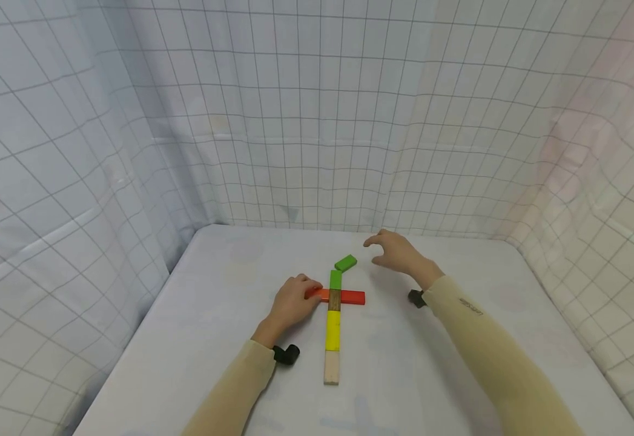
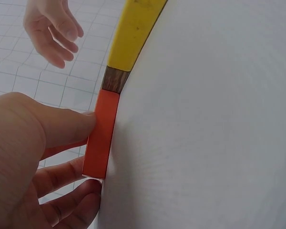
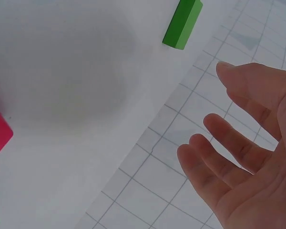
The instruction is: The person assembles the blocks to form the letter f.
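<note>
The left hand point(image 1: 293, 301) pinches an orange block point(image 2: 102, 136) between thumb and fingers, the thumb against its side and fingertips curling by its outer end. The right hand point(image 1: 401, 253) holds nothing; its fingers are spread and softly bent, just beside a loose green block point(image 1: 346, 263).

The orange block lies flat, its inner end meeting a dark brown block point(image 1: 335, 300). From that brown centre, a red block point(image 1: 352, 297) runs to the right, an upright green block point(image 1: 335, 280) lies at the far side, and a yellow block point(image 1: 333, 330) then a pale wooden block point(image 1: 331, 367) run toward the person, making a cross with 4 arms.

The step in hand seems to be squaring the orange arm against the centre. That would call for a light nudge, then a gentle release so the neighbours stay put. The loose green block sits slanted beyond the far arm; whether their corners touch is hard to tell. Setting it in line would call for a small turn.

The table point(image 1: 393, 381) is covered in plain white. White cloth with a dark grid point(image 1: 322, 121) hangs on 3 sides, creased and wavy, enclosing the workspace.
</note>
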`<state>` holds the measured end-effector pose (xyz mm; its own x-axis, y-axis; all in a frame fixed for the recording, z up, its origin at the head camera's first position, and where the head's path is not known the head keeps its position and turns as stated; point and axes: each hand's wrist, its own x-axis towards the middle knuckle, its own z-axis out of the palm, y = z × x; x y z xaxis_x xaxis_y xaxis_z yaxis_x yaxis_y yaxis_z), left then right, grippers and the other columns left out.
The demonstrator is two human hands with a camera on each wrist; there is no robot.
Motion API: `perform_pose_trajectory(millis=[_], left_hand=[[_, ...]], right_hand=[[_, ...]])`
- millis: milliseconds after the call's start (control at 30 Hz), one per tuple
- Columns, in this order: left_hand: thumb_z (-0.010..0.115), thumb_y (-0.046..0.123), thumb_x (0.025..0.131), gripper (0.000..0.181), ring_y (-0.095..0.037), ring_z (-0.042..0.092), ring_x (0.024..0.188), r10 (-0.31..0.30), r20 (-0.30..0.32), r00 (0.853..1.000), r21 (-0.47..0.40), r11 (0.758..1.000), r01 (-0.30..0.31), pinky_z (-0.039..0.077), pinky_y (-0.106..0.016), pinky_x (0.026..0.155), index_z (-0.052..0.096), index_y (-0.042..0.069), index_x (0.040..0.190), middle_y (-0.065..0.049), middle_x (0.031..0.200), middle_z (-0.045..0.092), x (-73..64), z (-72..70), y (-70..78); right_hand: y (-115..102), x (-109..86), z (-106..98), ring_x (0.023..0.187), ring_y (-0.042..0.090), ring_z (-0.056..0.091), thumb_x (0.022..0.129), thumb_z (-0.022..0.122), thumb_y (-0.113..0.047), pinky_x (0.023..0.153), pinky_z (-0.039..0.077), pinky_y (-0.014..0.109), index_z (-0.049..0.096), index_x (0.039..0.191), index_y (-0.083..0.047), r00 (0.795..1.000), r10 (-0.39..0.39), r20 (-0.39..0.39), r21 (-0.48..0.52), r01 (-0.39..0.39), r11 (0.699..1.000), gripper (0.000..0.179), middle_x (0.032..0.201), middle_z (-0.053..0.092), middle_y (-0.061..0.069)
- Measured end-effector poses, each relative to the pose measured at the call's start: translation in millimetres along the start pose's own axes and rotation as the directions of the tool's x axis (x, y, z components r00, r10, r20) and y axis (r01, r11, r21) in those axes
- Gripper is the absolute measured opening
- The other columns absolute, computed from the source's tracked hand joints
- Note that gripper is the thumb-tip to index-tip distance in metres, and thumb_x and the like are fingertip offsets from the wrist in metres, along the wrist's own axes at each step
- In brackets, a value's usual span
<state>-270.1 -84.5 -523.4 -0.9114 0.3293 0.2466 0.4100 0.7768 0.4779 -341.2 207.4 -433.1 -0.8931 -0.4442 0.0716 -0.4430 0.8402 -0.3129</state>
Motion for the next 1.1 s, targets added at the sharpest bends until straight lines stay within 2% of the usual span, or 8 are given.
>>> perform_pose_trajectory(millis=[233,367,767,1100], left_hand=[[0.072,0.022,0.093,0.024,-0.021,0.056,0.092,-0.005,-0.002,1.0,-0.011,1.0,0.005,0.049,-0.036,0.081,0.076,0.015,0.116,-0.003,0.107,0.066,-0.7,-0.5,0.3],[0.072,0.023,0.093,0.024,-0.02,0.056,0.092,-0.004,0.0,1.0,-0.013,1.0,0.004,0.048,-0.036,0.08,0.076,0.015,0.116,-0.002,0.107,0.066,-1.3,-0.3,0.3],[0.071,0.022,0.093,0.024,-0.021,0.055,0.091,0.005,-0.004,1.0,-0.018,1.0,-0.005,0.048,-0.036,0.079,0.075,0.015,0.116,-0.003,0.106,0.065,-0.2,-2.3,1.7],[0.07,0.021,0.094,0.024,-0.022,0.055,0.092,0.002,0.002,1.0,-0.018,1.0,-0.002,0.048,-0.037,0.08,0.075,0.015,0.116,-0.004,0.107,0.065,-1.8,-2.1,2.7]], right_hand=[[13,-19.8,-3,0.111,0.035,0.059,0.087,0.076,-0.012,0.094,0.048,0.049,0.069,0.127,-0.014,1.0,0.017,-0.001,0.003,-0.017,1.0,0.041,0.121,0.06,0.012],[19,-32.5,-3,0.115,0.038,0.058,0.088,0.075,-0.012,0.095,0.048,0.05,0.068,0.129,-0.012,0.999,0.029,0.018,0.01,-0.029,1.0,0.042,0.124,0.06,0.016],[25,-71.5,-7,0.116,0.039,0.057,0.09,0.074,-0.013,0.095,0.047,0.054,0.066,0.132,-0.01,0.997,0.064,0.036,0.018,-0.064,0.998,0.043,0.127,0.06,0.018],[33,-100.6,1,0.114,0.038,0.059,0.091,0.072,-0.011,0.093,0.049,0.053,0.066,0.132,-0.01,0.997,0.076,0.03,0.032,-0.077,0.997,0.041,0.124,0.061,0.015]])
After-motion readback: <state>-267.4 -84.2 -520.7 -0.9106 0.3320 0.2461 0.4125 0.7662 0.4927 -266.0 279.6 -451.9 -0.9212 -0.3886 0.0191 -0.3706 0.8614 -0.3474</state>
